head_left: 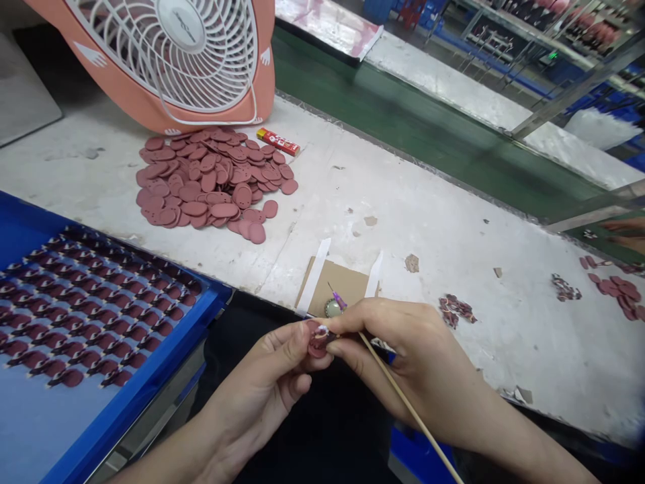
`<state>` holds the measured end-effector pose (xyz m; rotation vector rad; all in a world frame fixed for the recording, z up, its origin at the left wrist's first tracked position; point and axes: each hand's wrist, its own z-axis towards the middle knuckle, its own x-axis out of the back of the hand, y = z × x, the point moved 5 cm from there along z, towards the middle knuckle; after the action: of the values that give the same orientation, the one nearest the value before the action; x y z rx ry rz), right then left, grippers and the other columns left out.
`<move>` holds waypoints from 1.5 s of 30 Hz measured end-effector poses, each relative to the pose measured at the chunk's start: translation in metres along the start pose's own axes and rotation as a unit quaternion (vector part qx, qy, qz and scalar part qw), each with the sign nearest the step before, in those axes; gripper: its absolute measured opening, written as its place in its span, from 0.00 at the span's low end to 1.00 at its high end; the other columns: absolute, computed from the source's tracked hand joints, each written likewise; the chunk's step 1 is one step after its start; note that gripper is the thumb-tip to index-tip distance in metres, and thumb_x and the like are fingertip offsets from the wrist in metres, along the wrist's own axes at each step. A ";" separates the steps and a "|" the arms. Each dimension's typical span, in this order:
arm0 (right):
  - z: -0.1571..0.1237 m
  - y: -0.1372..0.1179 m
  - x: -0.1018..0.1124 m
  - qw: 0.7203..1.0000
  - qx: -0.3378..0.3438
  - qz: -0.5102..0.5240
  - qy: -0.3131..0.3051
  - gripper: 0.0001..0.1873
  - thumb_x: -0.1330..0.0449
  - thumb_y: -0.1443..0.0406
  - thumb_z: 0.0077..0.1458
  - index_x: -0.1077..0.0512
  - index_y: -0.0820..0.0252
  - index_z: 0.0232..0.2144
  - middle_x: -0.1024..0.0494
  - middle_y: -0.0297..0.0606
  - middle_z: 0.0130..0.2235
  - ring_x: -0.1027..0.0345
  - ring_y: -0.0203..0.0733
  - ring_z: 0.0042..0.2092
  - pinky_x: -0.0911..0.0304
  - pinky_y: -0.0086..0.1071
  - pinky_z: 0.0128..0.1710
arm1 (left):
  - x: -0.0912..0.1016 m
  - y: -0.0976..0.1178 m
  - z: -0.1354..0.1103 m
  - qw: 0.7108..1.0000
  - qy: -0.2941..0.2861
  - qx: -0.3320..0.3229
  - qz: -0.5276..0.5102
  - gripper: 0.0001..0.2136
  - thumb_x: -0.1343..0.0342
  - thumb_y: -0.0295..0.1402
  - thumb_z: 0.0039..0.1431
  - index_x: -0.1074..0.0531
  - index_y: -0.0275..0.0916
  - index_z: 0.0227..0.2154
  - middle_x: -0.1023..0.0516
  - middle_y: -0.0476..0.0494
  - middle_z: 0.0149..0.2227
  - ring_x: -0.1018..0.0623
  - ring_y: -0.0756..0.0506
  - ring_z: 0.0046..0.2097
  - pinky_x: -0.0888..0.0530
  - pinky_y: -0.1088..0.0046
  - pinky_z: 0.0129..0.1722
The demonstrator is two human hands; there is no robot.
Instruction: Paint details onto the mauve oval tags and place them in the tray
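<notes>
My left hand (pixel 275 376) pinches a small reddish-brown oval piece (pixel 316 344) between thumb and fingers. On this piece sits a small dark part with white and tan bits. My right hand (pixel 410 349) has its thumb and forefinger closed on that same part, from the right. A thin wooden stick (pixel 410 405) runs through the right hand and slants down to the lower right. Just beyond the fingertips lie a bottle cap (pixel 332 308) and a purple-hubbed needle tip (pixel 339 300), on a cardboard piece (pixel 345 275) with white tape strips along its sides.
Left of me, a blue tray (pixel 151 388) holds rows of finished-looking pieces. A heap of reddish ovals (pixel 206 185) lies before a pink fan (pixel 176 123), beside a red-yellow packet (pixel 279 142). Small dark parts (pixel 456 310) lie rightward. Another person's hand (pixel 627 232) shows far right.
</notes>
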<state>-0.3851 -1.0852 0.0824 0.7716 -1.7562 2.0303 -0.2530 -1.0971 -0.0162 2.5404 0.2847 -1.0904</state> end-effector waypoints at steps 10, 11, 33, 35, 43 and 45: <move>0.000 0.003 -0.001 1.000 0.005 0.007 0.006 0.07 0.41 0.73 0.62 0.25 0.62 0.41 0.20 0.34 0.38 0.25 0.32 0.39 0.32 0.22 0.40 | -0.001 0.000 0.003 1.000 0.000 0.001 -0.015 0.09 0.26 0.33 0.43 0.19 0.35 0.25 0.19 0.51 0.24 0.22 0.56 0.26 0.25 0.90 0.22; 0.000 0.003 -0.001 1.000 0.005 0.007 0.006 0.07 0.41 0.73 0.62 0.25 0.62 0.41 0.20 0.34 0.37 0.25 0.33 0.38 0.32 0.23 0.40 | -0.001 0.000 0.003 1.000 0.003 0.000 -0.015 0.09 0.26 0.34 0.43 0.19 0.35 0.25 0.19 0.51 0.25 0.22 0.56 0.26 0.25 0.90 0.22; 0.003 0.003 -0.005 1.000 0.010 0.019 -0.007 0.06 0.42 0.72 0.63 0.26 0.63 0.40 0.20 0.34 0.36 0.25 0.33 0.38 0.32 0.24 0.38 | -0.001 0.002 0.002 1.000 0.019 -0.008 -0.009 0.09 0.25 0.31 0.41 0.18 0.35 0.25 0.21 0.51 0.24 0.23 0.56 0.26 0.25 0.90 0.22; 0.002 0.002 -0.005 1.000 0.012 0.023 -0.006 0.05 0.42 0.72 0.62 0.26 0.63 0.40 0.20 0.34 0.37 0.25 0.33 0.38 0.32 0.24 0.39 | -0.001 0.002 0.001 1.000 0.016 -0.009 -0.007 0.08 0.26 0.31 0.43 0.18 0.35 0.26 0.21 0.51 0.24 0.24 0.56 0.26 0.25 0.90 0.22; 0.003 -0.001 -0.006 0.999 0.026 0.026 -0.007 0.06 0.42 0.73 0.62 0.27 0.62 0.40 0.20 0.36 0.38 0.25 0.35 0.39 0.30 0.26 0.39 | 0.002 0.003 -0.001 1.000 0.010 -0.020 0.008 0.07 0.27 0.30 0.44 0.17 0.36 0.28 0.21 0.51 0.25 0.24 0.56 0.27 0.26 0.90 0.23; 0.004 -0.001 -0.007 0.999 0.026 0.021 -0.001 0.06 0.42 0.73 0.62 0.27 0.62 0.41 0.20 0.36 0.38 0.25 0.36 0.39 0.30 0.27 0.39 | 0.004 0.003 -0.001 1.000 0.011 -0.021 0.014 0.08 0.27 0.31 0.44 0.17 0.36 0.28 0.21 0.51 0.25 0.24 0.56 0.27 0.26 0.90 0.23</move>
<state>-0.3784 -1.0885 0.0799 0.7590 -1.7408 2.1122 -0.2490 -1.0997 -0.0175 2.5131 0.2741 -1.0351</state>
